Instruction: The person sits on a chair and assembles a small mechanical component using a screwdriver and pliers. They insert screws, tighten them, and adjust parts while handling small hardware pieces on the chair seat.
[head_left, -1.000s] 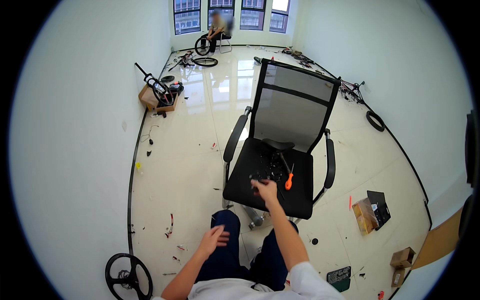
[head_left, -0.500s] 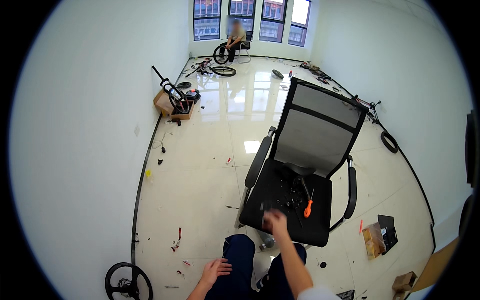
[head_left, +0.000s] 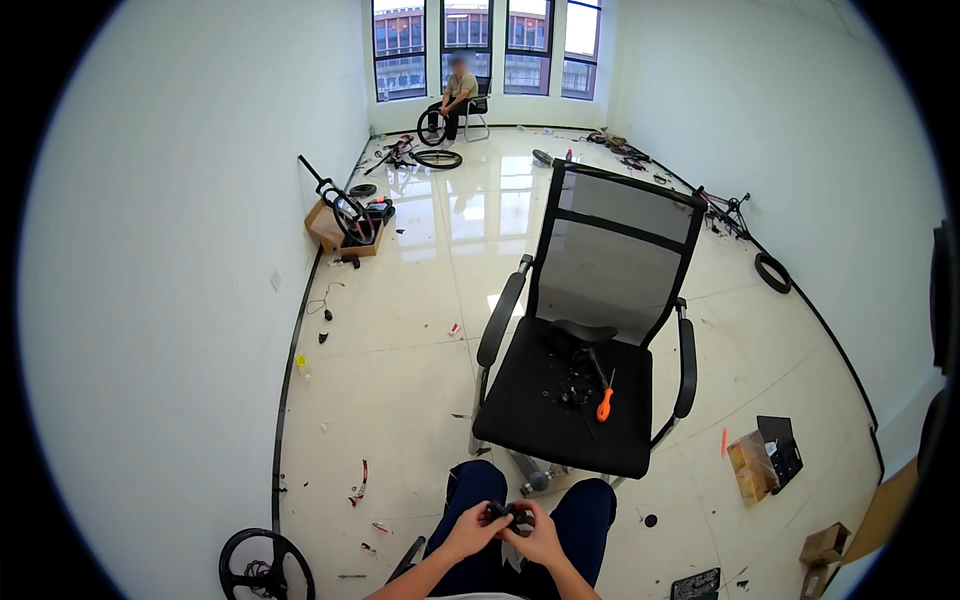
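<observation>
Above my lap, my left hand (head_left: 473, 530) and my right hand (head_left: 538, 540) are brought together, fingers closed on a small black part (head_left: 508, 513). My fingers cover much of it, and its exact kind cannot be made out. In front of my knees stands a black office chair (head_left: 520, 420) with a mesh back. On its seat lie a black bicycle saddle (head_left: 583, 333) with its post, a screwdriver with an orange handle (head_left: 604, 405), and several small dark parts (head_left: 572, 393).
A wheel with black spokes (head_left: 262, 570) lies at the lower left. To the right are an open box (head_left: 752, 470) and a black case (head_left: 780, 447). Along the left wall, a carton (head_left: 368, 245) holds bicycle parts. At the back, a seated person (head_left: 456, 95) holds a wheel (head_left: 431, 127).
My right hand has come back from the chair seat's front edge to my lap. My left hand, earlier empty over my left thigh, has joined it, and both now grip the black part.
</observation>
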